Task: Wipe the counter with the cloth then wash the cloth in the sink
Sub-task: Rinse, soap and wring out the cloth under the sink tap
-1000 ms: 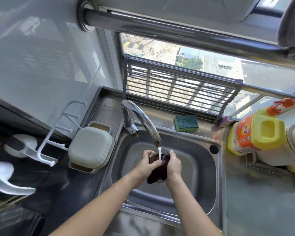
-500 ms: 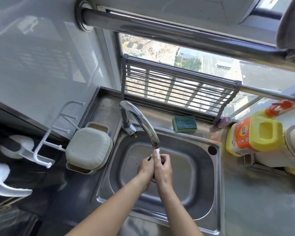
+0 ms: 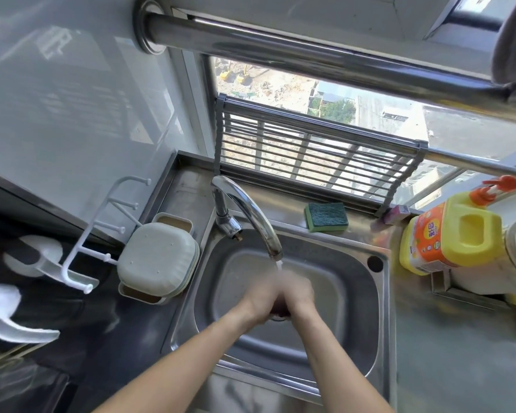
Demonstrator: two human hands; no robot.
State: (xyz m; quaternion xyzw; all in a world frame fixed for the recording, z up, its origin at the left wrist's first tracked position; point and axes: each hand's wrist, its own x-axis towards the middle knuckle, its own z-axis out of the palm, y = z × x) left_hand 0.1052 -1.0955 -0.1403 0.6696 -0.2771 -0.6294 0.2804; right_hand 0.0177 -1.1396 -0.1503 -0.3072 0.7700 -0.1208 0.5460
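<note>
Over the steel sink [image 3: 352, 347], my left hand [image 3: 261, 296] and my right hand [image 3: 298, 293] are pressed together under the running faucet [image 3: 251, 216]. Both are blurred by motion. Between the palms a small dark strip of the cloth [image 3: 279, 307] shows; most of it is hidden by the hands. A thin stream of water falls from the spout onto my hands. The steel counter [image 3: 459, 368] lies to the right of the sink.
A green and yellow sponge [image 3: 326, 216] lies on the ledge behind the sink. A yellow detergent jug [image 3: 450, 236] stands at the right. A pale lidded container [image 3: 158, 259] and a white hook rack [image 3: 102, 234] sit left of the sink. A folding rack [image 3: 310, 156] leans at the window.
My hands have closed together round the dark cloth, which hung visibly between them a second ago. They now sit lower in the sink and rub quickly.
</note>
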